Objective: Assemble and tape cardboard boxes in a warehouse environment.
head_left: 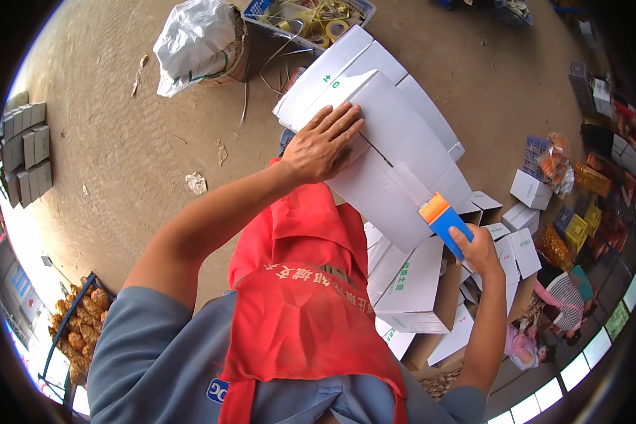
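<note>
White carton (396, 152): centre frame, long axis and flap seam running 10 to 4 o'clock. Your left hand (323, 145), fingers spread flat, presses its upper end. Your right hand (482, 253), fingers wrapped round the blue-orange tape dispenser (444, 220), sits at the seam's 4 o'clock end.

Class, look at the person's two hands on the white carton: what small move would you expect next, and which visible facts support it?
Probably the right hand draws the blue and orange tape dispenser on toward the carton's near end. The left hand lies flat on the white carton, pressing its top flaps shut, and the clear tape strip along the seam runs up to the dispenser, uncut.
</note>
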A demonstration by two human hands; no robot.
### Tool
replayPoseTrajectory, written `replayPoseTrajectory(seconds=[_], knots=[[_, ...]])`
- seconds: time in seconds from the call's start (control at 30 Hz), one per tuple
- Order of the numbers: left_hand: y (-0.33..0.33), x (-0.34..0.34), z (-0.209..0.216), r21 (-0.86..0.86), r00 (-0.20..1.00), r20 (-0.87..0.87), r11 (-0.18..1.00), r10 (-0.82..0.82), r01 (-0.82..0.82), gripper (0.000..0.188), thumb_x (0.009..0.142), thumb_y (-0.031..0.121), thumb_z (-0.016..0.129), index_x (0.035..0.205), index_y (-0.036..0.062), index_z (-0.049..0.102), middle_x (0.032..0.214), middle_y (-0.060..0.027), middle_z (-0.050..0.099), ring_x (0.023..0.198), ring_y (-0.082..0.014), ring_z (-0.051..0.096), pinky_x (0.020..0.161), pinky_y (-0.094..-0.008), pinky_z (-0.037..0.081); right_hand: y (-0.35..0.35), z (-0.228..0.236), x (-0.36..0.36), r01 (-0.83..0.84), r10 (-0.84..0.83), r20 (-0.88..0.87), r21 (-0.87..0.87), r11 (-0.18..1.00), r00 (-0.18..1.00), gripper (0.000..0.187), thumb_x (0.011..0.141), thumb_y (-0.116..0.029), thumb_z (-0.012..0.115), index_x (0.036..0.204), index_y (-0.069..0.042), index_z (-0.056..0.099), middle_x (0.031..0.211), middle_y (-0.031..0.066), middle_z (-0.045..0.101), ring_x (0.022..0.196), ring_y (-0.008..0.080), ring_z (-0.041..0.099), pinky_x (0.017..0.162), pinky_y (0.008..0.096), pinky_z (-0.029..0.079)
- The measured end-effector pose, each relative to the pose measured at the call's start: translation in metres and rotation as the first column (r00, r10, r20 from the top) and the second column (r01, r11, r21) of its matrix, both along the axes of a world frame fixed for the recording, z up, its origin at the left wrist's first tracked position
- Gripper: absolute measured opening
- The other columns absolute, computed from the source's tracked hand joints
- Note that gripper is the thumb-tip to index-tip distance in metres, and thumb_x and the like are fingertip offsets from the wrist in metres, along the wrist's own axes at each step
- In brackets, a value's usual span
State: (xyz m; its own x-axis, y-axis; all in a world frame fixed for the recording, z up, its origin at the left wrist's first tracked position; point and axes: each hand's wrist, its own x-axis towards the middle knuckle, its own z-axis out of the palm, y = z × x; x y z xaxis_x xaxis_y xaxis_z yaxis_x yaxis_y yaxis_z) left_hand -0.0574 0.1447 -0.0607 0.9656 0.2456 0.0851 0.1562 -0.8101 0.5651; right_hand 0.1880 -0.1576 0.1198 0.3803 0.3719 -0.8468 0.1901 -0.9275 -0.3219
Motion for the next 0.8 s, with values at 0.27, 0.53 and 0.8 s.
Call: replayPoseTrajectory(seconds=[0.27,0.53,0.8], knots=[[0.0,0.002,-0.002,0.039,1.0,0.013,0.999,0.005,-0.006,0.063,0.096,0.024,0.064,0.154,0.0096,0.047,0.166,-0.0141,0.038,0.156,-0.0301,0.032,0.129,-0.0493,0.024,0.01,0.002,-0.003,0.011,-0.012,-0.024,-0.013,1.0,1.0,0.067,0.096,-0.061,0.065,0.089,0.006,0.067,0.066,0.0063,0.06,0.052,0.014,0.06,0.049,0.0296,0.049],[-0.003,0.004,0.0,0.017,1.0,0.012,1.0,0.014,-0.014,0.061,0.095,0.023,0.065,0.152,0.0095,0.05,0.166,-0.0146,0.038,0.157,-0.0304,0.031,0.129,-0.0486,0.023,0.009,0.006,0.0,0.016,-0.016,-0.007,-0.007,1.0,1.0,0.066,0.096,-0.061,0.065,0.086,0.005,0.067,0.065,0.0056,0.061,0.053,0.0133,0.061,0.051,0.03,0.05],[-0.011,0.016,0.027,0.026,0.998,-0.051,0.999,0.039,-0.037,0.053,0.09,0.015,0.066,0.141,0.0059,0.058,0.161,-0.0173,0.042,0.154,-0.0326,0.033,0.129,-0.0483,0.024,0.016,-0.001,0.005,-0.061,0.063,0.028,-0.079,0.995,0.998,0.067,0.097,-0.062,0.063,0.084,0.003,0.065,0.064,0.0057,0.058,0.051,0.0147,0.06,0.049,0.0309,0.049]])
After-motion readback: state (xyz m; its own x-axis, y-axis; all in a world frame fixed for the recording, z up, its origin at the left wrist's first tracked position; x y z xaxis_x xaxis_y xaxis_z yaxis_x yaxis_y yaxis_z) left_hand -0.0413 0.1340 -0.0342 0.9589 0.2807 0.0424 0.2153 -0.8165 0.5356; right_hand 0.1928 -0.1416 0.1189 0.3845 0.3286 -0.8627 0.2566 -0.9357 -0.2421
